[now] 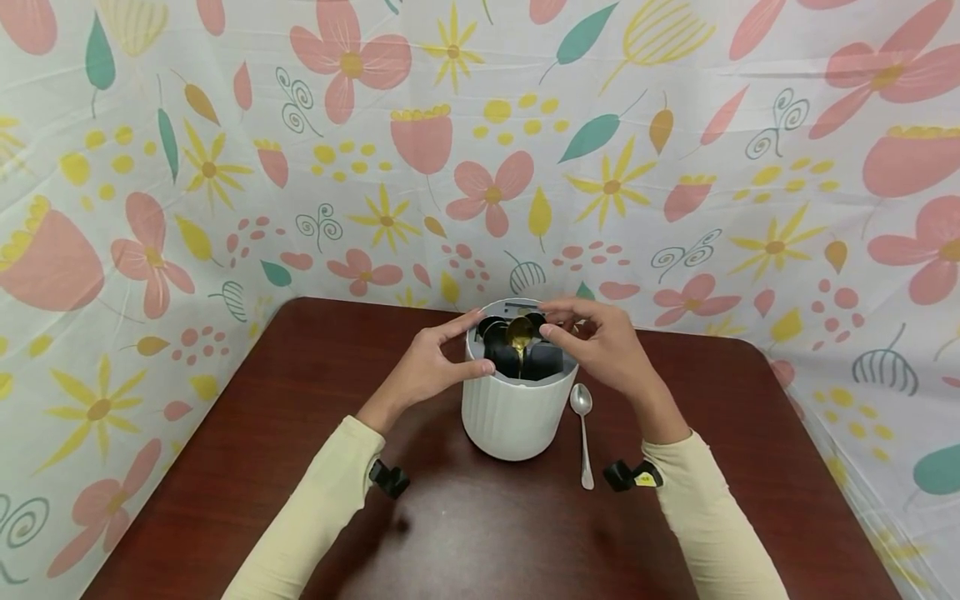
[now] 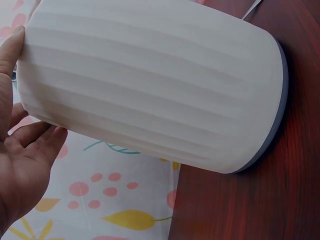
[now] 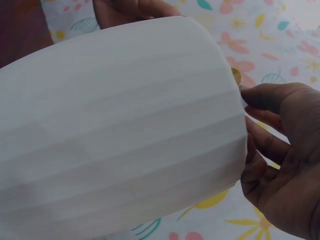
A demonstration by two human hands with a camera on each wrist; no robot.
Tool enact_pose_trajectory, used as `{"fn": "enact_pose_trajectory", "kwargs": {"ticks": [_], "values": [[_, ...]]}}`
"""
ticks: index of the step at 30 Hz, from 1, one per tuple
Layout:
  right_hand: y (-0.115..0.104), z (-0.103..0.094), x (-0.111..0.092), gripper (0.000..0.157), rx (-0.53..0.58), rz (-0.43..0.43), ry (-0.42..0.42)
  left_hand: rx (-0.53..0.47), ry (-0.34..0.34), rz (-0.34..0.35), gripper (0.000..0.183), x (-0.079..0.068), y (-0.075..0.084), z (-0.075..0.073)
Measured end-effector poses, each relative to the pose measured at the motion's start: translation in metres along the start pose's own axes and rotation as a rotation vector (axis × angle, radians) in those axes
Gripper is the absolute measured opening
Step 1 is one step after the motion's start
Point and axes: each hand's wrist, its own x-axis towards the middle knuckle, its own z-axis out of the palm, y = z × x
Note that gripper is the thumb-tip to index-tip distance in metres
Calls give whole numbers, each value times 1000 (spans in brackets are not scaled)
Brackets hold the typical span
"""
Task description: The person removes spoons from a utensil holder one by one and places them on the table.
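A white ribbed utensil holder [image 1: 513, 417] stands upright on the table, its top divided by dark compartments. In it are several utensils with round heads, among them a gold spoon [image 1: 519, 331] near the middle. My left hand [image 1: 423, 367] holds the holder at the left of its rim, thumb toward the front and fingers farther back. On the opposite side my right hand [image 1: 600, 342] grips the rim, with curled fingers against the outer wall in the right wrist view. Its thumb is close to the gold spoon. The utensils' lower parts are hidden inside the holder.
A silver spoon [image 1: 582, 425] lies on the dark red-brown table [image 1: 315, 400], just right of the holder, bowl end away from me. Behind the table and along its sides hangs a flower-patterned cloth [image 1: 480, 108]. Each wrist wears a small black camera.
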Motion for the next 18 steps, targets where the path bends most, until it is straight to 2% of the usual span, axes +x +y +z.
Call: {"fn": "enact_pose_trajectory", "kwargs": {"ticks": [6, 18], "values": [[4, 4, -2, 21, -42, 6, 30, 2, 4, 5, 77, 1, -2, 1], [8, 10, -3, 18, -93, -87, 115, -12, 3, 2, 77, 1, -3, 1]]}}
